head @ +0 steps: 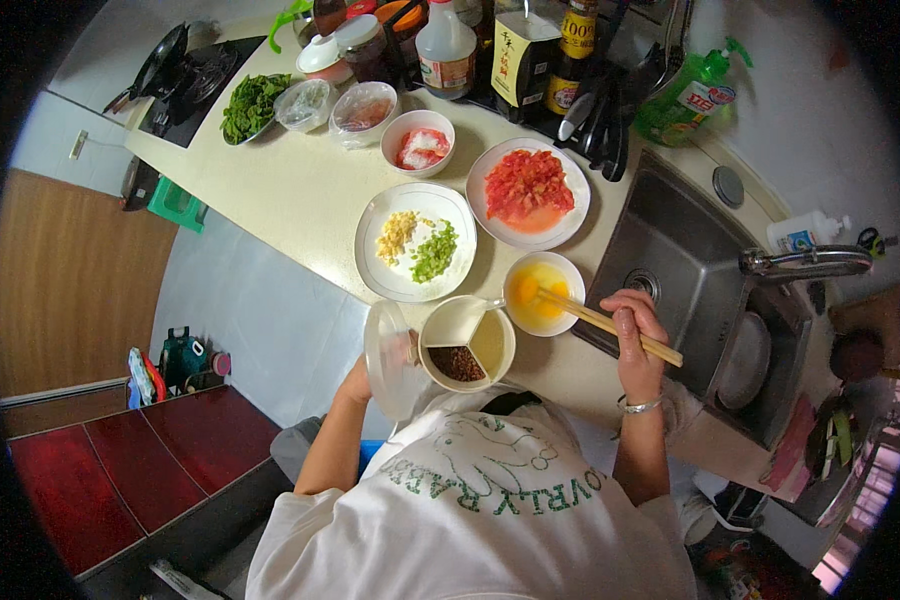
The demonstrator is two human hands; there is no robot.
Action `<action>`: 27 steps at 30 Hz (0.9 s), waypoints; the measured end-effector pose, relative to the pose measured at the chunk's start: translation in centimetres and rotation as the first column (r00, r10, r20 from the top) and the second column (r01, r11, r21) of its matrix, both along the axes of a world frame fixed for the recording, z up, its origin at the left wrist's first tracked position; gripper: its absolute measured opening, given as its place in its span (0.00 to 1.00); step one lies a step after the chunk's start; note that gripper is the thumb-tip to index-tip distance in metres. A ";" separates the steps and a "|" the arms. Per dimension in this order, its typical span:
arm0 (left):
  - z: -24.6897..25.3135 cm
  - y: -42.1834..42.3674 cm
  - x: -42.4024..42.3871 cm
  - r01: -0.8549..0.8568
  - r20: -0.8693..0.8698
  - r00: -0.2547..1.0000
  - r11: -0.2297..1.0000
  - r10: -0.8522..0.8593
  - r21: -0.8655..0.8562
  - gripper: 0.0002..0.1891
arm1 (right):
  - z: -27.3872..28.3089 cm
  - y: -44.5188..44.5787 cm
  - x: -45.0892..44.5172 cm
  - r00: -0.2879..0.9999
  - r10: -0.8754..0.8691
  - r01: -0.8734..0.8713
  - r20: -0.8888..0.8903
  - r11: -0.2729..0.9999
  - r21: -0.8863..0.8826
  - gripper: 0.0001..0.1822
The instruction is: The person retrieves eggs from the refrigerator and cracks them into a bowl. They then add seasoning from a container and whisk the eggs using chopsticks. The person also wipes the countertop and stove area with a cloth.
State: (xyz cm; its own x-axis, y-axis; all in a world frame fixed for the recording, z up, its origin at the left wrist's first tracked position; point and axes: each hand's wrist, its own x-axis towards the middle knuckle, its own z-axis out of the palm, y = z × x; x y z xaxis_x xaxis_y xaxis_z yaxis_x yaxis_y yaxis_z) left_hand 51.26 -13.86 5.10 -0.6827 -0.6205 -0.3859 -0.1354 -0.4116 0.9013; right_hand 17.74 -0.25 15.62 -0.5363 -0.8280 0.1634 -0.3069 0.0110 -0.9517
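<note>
My right hand [637, 334] grips a pair of wooden chopsticks [607, 324], whose tips rest in a white bowl of raw eggs [544, 294] with yolks showing. At the counter's front edge, my left hand [367, 371] is at a round seasoning box [467, 344] with three compartments; its translucent lid [390, 360] stands raised and partly hides the fingers. One compartment holds dark brown grains, one looks pale yellow, one whitish. Beyond it lies a white plate [415, 242] with chopped green pieces and minced pale yellow pieces. Diced tomato fills another plate [528, 193].
A steel sink [682, 247] with a faucet [806, 262] is at the right. Behind are a bowl of red pieces with white powder [418, 143], film-covered bowls [364, 115], leafy greens [255, 109], condiment bottles [446, 49] and a dish soap bottle [686, 97]. A wok [161, 60] stands far left.
</note>
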 end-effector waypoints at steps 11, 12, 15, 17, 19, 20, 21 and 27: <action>0.0 -3.0 -1.4 0.001 -0.078 0.997 0.999 -0.005 -0.049 0.11 | 0.2 -0.2 1.6 0.991 -0.069 0.068 -0.110 0.998 -0.010 0.06; 1.2 -3.1 -1.6 0.004 -0.109 0.994 0.991 -0.018 -0.133 0.11 | 0.2 -0.2 1.7 0.991 -0.077 0.076 -0.112 0.997 -0.011 0.06; 4.2 -3.6 -1.5 0.011 -0.048 0.998 0.931 -0.030 -0.365 0.10 | 0.4 -0.2 2.0 0.992 -0.116 0.116 -0.043 0.993 -0.005 0.07; 5.5 -4.9 -0.1 0.048 0.174 0.984 0.859 0.048 -0.510 0.09 | 0.3 -0.1 1.8 0.988 -0.119 0.117 -0.094 0.993 -0.023 0.06; 8.5 -7.4 -0.6 -0.158 0.195 0.936 0.843 0.294 -0.514 0.08 | 0.0 -0.3 1.7 0.984 -0.122 0.117 -0.131 0.992 -0.046 0.06; 10.4 -8.6 -1.6 -0.203 0.121 0.942 0.818 0.313 -0.539 0.09 | -0.2 -0.3 1.7 0.982 -0.127 0.120 -0.141 0.991 -0.055 0.06; 12.4 -9.7 -2.8 -0.249 0.044 0.944 0.793 0.328 -0.557 0.10 | -0.4 -0.2 1.7 0.979 -0.132 0.124 -0.154 0.990 -0.061 0.06; 18.8 -10.0 -15.0 0.622 0.517 0.624 -0.028 -0.586 -0.783 0.15 | 0.1 0.0 2.5 0.984 -0.169 0.166 -0.052 0.984 -0.061 0.04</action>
